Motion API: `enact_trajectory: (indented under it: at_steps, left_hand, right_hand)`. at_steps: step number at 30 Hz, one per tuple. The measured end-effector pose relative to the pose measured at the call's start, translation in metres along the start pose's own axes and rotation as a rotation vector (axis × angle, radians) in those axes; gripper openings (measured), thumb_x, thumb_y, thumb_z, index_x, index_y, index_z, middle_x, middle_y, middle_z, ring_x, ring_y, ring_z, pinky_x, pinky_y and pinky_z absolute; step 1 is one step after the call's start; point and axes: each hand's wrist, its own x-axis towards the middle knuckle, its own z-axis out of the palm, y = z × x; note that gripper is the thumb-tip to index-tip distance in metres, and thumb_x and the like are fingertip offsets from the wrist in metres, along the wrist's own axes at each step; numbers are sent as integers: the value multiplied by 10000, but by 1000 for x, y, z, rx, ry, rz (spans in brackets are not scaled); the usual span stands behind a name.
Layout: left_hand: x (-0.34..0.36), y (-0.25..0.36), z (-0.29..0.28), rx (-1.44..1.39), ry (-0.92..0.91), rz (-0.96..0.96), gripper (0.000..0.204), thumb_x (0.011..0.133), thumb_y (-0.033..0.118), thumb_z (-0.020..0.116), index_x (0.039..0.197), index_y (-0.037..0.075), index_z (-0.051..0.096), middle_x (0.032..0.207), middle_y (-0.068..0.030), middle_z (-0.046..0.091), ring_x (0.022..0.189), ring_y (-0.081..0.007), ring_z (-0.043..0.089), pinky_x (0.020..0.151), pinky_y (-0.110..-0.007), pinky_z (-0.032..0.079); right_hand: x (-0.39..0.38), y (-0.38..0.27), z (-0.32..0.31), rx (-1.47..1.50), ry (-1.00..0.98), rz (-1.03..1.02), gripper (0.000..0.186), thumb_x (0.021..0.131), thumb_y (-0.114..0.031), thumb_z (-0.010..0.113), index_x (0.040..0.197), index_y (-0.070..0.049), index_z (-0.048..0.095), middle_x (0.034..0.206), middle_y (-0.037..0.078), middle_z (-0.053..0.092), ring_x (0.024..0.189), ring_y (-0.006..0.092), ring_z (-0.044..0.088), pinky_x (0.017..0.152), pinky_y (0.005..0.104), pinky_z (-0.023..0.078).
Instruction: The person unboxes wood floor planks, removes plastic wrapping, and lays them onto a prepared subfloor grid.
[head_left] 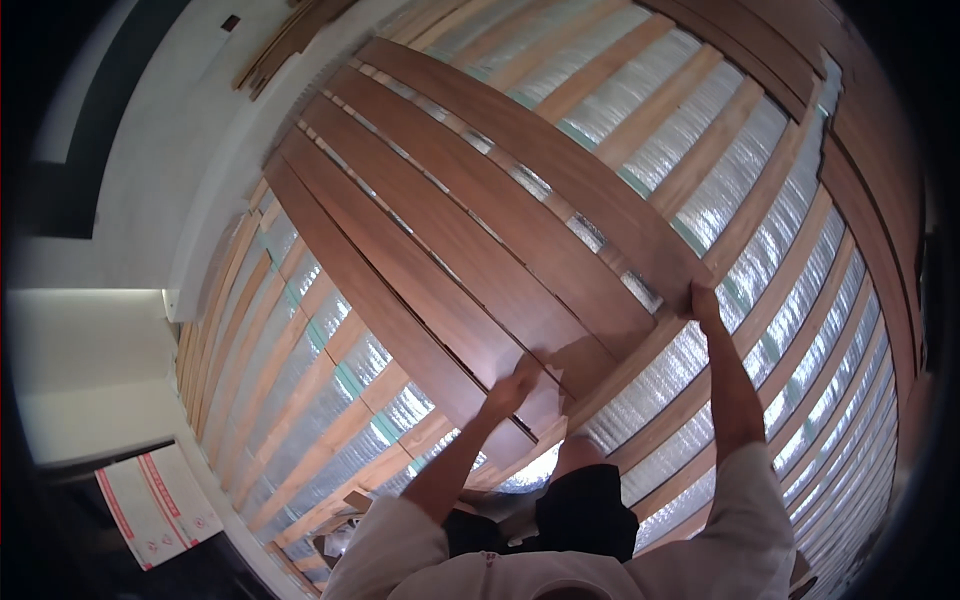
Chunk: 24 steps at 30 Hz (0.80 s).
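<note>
Several reddish-brown wooden floorboards (440,215) lie side by side across wooden battens, with narrow gaps between them. My right hand (703,300) is closed round the near end of the rightmost floorboard (600,190). That board lies apart from its neighbour, with battens and silver foil showing between. My left hand (515,388) is over the near ends of the left-hand boards, close to a dark gap between two of them. Its fingers are blurred, and whether they grip a board edge is unclear. A paler patch (545,400) shows on the wood beside it.
Parallel wooden battens (640,400) run over silver foil sheeting (740,200). More brown boards (870,190) line the right side. Loose strips of wood (285,45) lie at the far left by a pale wall. A white carton with red stripes (160,505) stands at the lower left.
</note>
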Motion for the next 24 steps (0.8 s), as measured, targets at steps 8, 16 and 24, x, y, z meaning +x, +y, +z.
enact_trajectory:
  at_steps: [8,16,24]
  left_hand:
    - [-347,-124,39,-304,290,-812,243,866,227,570,950,24,676,841,-132,698,741,-248,676,677,-358,542]
    - [-396,-201,66,-588,234,-553,267,941,167,527,1127,-19,573,859,-128,683,712,-206,667,618,-281,558]
    - [-426,-150,60,-621,296,-357,296,953,200,529,1130,-31,585,920,-125,683,788,-184,656,701,-279,547]
  right_hand:
    - [29,41,-7,-1036,-92,-625,401,921,-303,427,734,-71,695,710,163,677,640,278,676,629,399,548]
    - [-95,40,18,582,-86,64,288,886,-148,570,1150,-30,577,931,90,659,743,186,648,688,320,543]
    - [-321,185,67,-500,-153,-160,218,821,-234,572,781,-36,653,707,131,649,647,264,641,615,391,515]
